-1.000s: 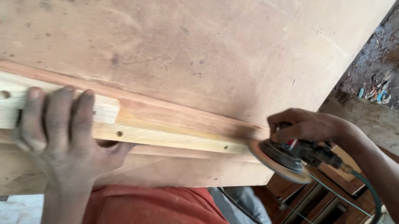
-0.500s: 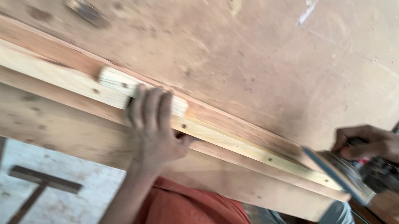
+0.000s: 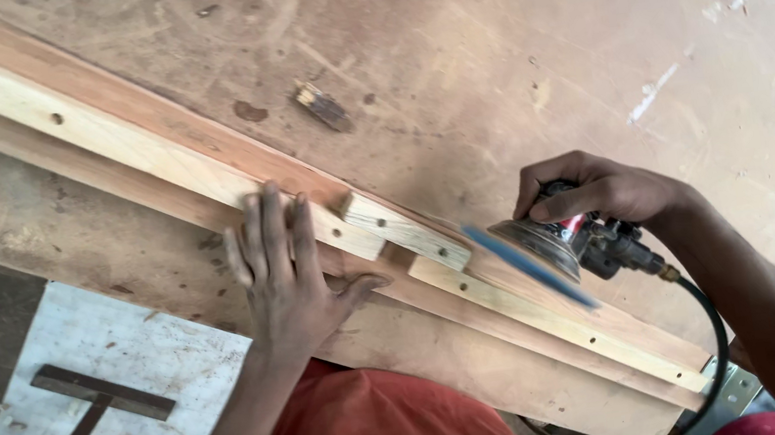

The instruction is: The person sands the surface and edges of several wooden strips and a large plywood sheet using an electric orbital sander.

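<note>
Sander [image 3: 551,248]: grey round body, blue disc tilted on edge against the pale strip [image 3: 151,164], black hose trailing right. Right hand [image 3: 599,192] clenched around sander's top. Left hand [image 3: 282,266] flat, fingers spread, pressing strip onto bench [image 3: 505,52]. Short block [image 3: 404,232] sits between hands. Metal square [image 3: 85,417] on floor, lower left.

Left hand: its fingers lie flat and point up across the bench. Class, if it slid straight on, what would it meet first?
The left hand already touches the pale wooden strip; beyond lies the reddish strip, probably.
</note>
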